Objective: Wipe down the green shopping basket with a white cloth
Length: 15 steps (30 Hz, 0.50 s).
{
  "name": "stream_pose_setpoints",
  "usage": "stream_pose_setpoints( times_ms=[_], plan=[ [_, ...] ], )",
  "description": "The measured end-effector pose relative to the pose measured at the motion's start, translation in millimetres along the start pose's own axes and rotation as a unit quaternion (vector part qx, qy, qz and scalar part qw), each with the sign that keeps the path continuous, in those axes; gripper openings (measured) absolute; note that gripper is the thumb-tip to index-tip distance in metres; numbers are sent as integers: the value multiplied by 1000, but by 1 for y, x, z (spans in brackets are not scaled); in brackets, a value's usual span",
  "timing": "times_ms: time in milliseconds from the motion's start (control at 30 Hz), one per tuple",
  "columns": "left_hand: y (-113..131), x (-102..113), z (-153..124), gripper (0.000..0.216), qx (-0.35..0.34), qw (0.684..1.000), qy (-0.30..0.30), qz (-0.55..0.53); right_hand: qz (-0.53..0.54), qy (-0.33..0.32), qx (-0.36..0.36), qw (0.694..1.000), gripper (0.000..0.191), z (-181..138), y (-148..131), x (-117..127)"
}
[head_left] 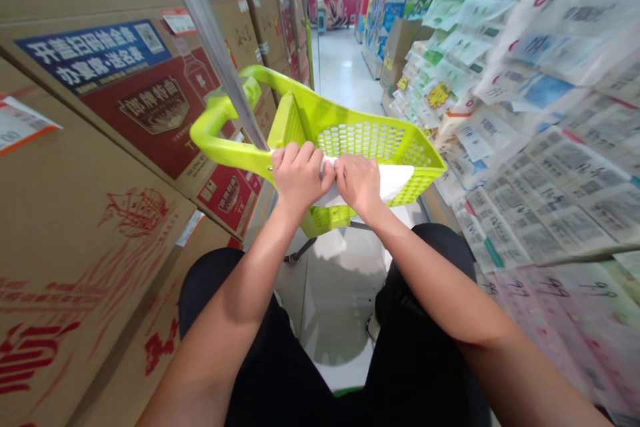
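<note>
A lime-green wheeled shopping basket with perforated walls stands in front of my knees, its looped handle end to the left. My left hand is closed over the near rim, beside a slanting metal pole. Right beside it, my right hand is closed too, and the two thumbs nearly meet. A thin white sheet, cloth or paper, lies along the near side, and both hands pinch it at the rim. Whether they also grip the rim itself is partly hidden by the fingers.
Stacked cardboard cartons with price tags rise close on the left. Plastic-wrapped packs are piled on the right. The metal pole crosses the upper left. Between the stacks, a pale tiled aisle runs toward bright windows.
</note>
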<state>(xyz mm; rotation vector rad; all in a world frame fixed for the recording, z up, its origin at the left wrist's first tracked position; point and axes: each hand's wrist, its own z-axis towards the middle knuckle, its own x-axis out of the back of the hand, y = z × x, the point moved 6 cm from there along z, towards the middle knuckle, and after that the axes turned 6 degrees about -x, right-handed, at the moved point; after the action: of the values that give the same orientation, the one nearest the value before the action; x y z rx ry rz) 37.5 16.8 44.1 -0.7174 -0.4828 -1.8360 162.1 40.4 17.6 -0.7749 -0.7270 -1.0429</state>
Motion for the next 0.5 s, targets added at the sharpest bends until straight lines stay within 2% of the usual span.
stream_pose_setpoints(
  times_ms=[100, 267, 367, 433, 500],
  plan=[
    [-11, 0, 1, 21, -10, 1000, 1, -1, -17, -10, -3, 1000, 51, 1, 20, -3],
    [-30, -1, 2, 24, -5, 1000, 14, 17, -64, 2, -41, 997, 48, -2, 75, -7],
    [-31, -2, 2, 25, 9, 1000, 11, 27, -85, 17, -69, 994, 44, -4, 104, -8],
    [-25, 0, 2, 22, 26, 999, 30, 20, -85, 29, -90, 992, 41, -5, 110, -7],
    [-17, 4, 2, 23, 42, 998, 49, 1, -72, 31, -103, 992, 40, -3, 102, -8]
  ],
)
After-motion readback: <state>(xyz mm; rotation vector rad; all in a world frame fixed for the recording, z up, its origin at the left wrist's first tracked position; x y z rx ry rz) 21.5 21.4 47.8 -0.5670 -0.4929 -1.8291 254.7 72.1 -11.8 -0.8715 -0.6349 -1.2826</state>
